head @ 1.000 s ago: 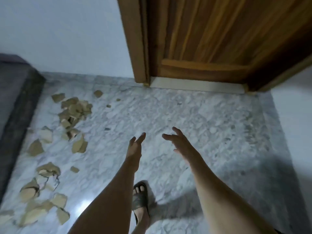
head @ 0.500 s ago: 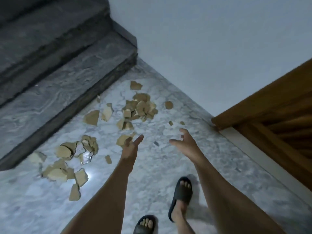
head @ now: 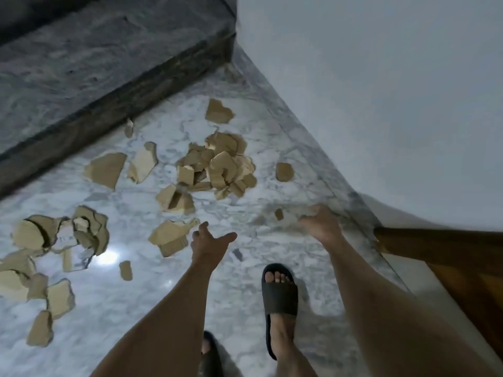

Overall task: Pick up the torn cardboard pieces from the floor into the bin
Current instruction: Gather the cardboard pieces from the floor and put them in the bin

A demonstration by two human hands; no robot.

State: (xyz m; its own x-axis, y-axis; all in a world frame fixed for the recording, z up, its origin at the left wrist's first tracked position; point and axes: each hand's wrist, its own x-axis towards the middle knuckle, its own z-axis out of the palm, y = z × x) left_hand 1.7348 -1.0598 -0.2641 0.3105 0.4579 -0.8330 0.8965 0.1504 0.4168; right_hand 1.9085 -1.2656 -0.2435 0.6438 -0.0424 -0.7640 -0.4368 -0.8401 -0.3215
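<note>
The marble floor (head: 245,308) fills most of the view, closed in by a dark stone step (head: 81,85) at the upper left and a white wall (head: 381,91) at the right, so the landing makes a corner where loose scraps naturally stay together. At the right edge stands a wooden door frame (head: 449,248), just beside the right arm. The cardboard pieces (head: 217,164) lie spread over the floor from the corner down to the left edge: a thick heap near the middle, bigger single scraps toward the step, and another group at the far left (head: 40,268). They are all flat on the floor, none of them in a hand, and the bin is not in view, so I judge that the collecting is not yet started. One foot in a black slipper (head: 279,289) is planted forward between the arms, probably to bring the body close enough to bend down. The left hand (head: 209,243) reaches forward with fingers spread and loose, holding nothing, just beside a folded scrap (head: 170,236) which seems the nearest one to take. The right hand (head: 321,224) is blurred; its fingers seem loosely bent and it appears empty, near a very small crumb of cardboard (head: 278,214).
</note>
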